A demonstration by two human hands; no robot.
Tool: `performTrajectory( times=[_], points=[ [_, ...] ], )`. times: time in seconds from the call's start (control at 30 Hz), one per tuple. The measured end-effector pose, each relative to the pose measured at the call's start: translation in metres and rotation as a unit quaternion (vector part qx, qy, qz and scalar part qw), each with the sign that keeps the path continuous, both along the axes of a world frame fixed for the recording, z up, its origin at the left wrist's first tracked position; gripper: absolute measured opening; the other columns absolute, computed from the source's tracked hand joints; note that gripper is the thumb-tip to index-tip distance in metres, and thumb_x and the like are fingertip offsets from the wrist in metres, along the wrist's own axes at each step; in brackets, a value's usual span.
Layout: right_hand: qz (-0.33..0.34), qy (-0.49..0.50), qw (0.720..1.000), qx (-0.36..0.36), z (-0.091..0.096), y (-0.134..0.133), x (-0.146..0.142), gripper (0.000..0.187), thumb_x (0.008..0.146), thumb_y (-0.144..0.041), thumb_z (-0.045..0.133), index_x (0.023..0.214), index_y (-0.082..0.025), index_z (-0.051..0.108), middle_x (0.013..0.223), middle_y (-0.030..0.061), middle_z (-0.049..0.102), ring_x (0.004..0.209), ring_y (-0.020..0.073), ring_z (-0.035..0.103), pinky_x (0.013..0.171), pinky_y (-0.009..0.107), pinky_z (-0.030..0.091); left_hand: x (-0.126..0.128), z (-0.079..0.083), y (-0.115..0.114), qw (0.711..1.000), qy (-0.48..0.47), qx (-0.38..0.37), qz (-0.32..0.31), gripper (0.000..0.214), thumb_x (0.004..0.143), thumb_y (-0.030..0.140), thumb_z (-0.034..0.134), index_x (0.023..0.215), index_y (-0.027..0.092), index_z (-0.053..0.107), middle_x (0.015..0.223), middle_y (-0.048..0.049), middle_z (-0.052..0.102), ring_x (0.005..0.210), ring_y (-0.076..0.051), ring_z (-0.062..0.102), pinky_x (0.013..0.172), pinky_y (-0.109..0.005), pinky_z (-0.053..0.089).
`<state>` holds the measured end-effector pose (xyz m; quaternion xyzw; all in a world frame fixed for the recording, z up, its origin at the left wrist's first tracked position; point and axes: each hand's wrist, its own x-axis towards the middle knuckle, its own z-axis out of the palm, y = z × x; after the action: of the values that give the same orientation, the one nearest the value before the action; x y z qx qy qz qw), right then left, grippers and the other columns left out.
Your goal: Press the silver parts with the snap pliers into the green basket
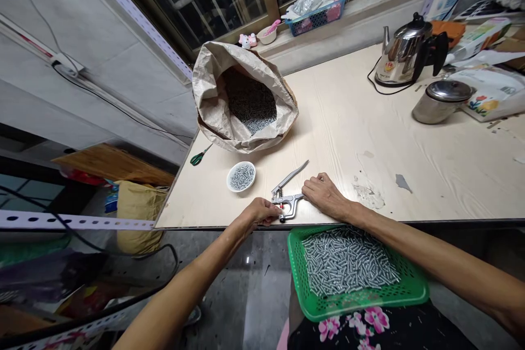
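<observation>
Silver hand-press pliers (292, 205) lie near the table's front edge, with the upper handle raised, a dark spring beside the hinge and a small red part in the jaw. My right hand (324, 194) is closed around the end of the lower handle. At the jaw, my left hand (262, 211) has its fingertips pinched together; whatever they hold is too small to make out. A white bowl (241, 176) of small metal pieces stands just beyond my left hand. Below my right forearm, a green basket (320, 310) on my lap holds many small ridged metal pieces (348, 262).
A large open sack (209, 87) with metal pieces inside stands at the back left. Green-handled scissors (197, 158) lie beside it. A kettle (404, 52) with a cord and a lidded metal canister (441, 101) are at the right. A blue basket (320, 17) sits on the windowsill.
</observation>
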<state>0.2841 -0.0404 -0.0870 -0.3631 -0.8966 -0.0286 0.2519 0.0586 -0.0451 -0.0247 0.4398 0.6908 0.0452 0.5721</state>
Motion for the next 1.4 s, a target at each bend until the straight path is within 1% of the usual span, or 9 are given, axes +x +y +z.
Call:
performTrajectory(
  times=[0.23,0.5,0.7,0.8,0.93,1.0,1.17,1.3,1.4],
  points=[
    [0.005,-0.002,1.0,-0.023,0.002,-0.003,0.002,0.015,0.094,-0.017,0.046,0.08,-0.018,0.053,0.078,0.0026,0.057,0.078,0.0187,0.043,0.072,0.034,0.023,0.007,0.007,-0.004,0.995,0.032,-0.084,0.034,0.026,0.059,0.033,0.079,0.057,0.015,0.06,0.039,0.0012,0.055,0.036,-0.01,0.046,0.043,-0.022,0.038],
    [-0.005,-0.013,1.0,-0.024,0.004,-0.003,0.002,0.015,0.094,-0.019,0.047,0.081,-0.019,0.054,0.08,0.0025,0.059,0.078,0.0188,0.043,0.073,0.035,0.023,0.012,0.009,-0.004,0.994,0.015,-0.102,0.044,0.03,0.058,0.032,0.081,0.058,0.014,0.058,0.043,-0.0003,0.059,0.039,-0.01,0.051,0.047,-0.022,0.045],
    [-0.013,-0.02,0.995,-0.092,0.009,-0.003,0.005,0.011,0.093,-0.026,0.051,0.087,-0.018,0.057,0.088,0.0045,0.061,0.083,0.0202,0.046,0.076,0.036,0.028,0.013,0.011,-0.006,0.994,0.016,-0.101,0.045,0.027,0.064,0.032,0.078,0.063,0.014,0.058,0.045,0.0008,0.06,0.04,-0.01,0.053,0.049,-0.022,0.047],
    [0.004,0.003,0.993,-0.121,0.014,0.004,0.013,0.034,0.088,-0.045,0.057,0.109,-0.018,0.055,0.115,0.0111,0.056,0.105,0.0264,0.045,0.09,0.043,0.03,0.013,0.011,-0.006,0.994,0.02,-0.102,0.039,0.029,0.063,0.033,0.079,0.065,0.014,0.057,0.045,0.0016,0.06,0.041,-0.009,0.053,0.049,-0.021,0.047],
    [0.034,-0.024,0.988,-0.146,0.019,0.029,0.02,0.083,0.074,-0.062,0.066,0.136,-0.015,0.037,0.142,0.019,0.035,0.131,0.0362,0.024,0.102,0.055,0.022,0.013,0.011,-0.007,0.994,0.018,-0.095,0.041,0.03,0.063,0.035,0.079,0.066,0.014,0.057,0.045,0.0023,0.059,0.04,-0.008,0.053,0.049,-0.021,0.047],
    [0.056,-0.051,0.983,-0.168,0.021,0.042,0.02,0.089,0.068,-0.063,0.069,0.136,-0.014,0.038,0.139,0.0187,0.039,0.132,0.0382,0.023,0.103,0.057,0.021,0.013,0.012,-0.009,0.994,0.019,-0.093,0.048,0.031,0.062,0.035,0.079,0.065,0.014,0.056,0.044,0.0022,0.059,0.04,-0.008,0.052,0.049,-0.021,0.046],
    [0.053,-0.095,0.974,-0.201,0.026,0.059,0.015,0.089,0.06,-0.065,0.073,0.128,-0.014,0.046,0.123,0.0166,0.05,0.113,0.0351,0.043,0.097,0.057,0.028,0.013,0.011,-0.011,0.995,0.01,-0.082,0.062,0.031,0.062,0.035,0.079,0.067,0.013,0.058,0.044,0.0022,0.059,0.039,-0.008,0.05,0.049,-0.021,0.046],
    [0.047,-0.11,0.974,-0.192,0.03,0.058,0.013,0.082,0.056,-0.062,0.077,0.117,-0.014,0.053,0.114,0.0152,0.052,0.101,0.0317,0.046,0.088,0.048,0.036,0.014,0.011,-0.01,0.995,0.015,-0.079,0.059,0.032,0.062,0.036,0.079,0.067,0.013,0.057,0.044,0.0022,0.058,0.039,-0.008,0.049,0.05,-0.022,0.046],
    [0.046,-0.104,0.976,-0.184,0.03,0.054,0.012,0.065,0.057,-0.057,0.08,0.103,-0.016,0.059,0.105,0.0126,0.054,0.093,0.0282,0.046,0.078,0.04,0.039,0.015,0.015,-0.013,0.996,0.049,-0.073,0.033,0.029,0.068,0.037,0.075,0.068,0.013,0.058,0.046,0.0023,0.057,0.041,-0.009,0.05,0.053,-0.025,0.047]
  ],
)
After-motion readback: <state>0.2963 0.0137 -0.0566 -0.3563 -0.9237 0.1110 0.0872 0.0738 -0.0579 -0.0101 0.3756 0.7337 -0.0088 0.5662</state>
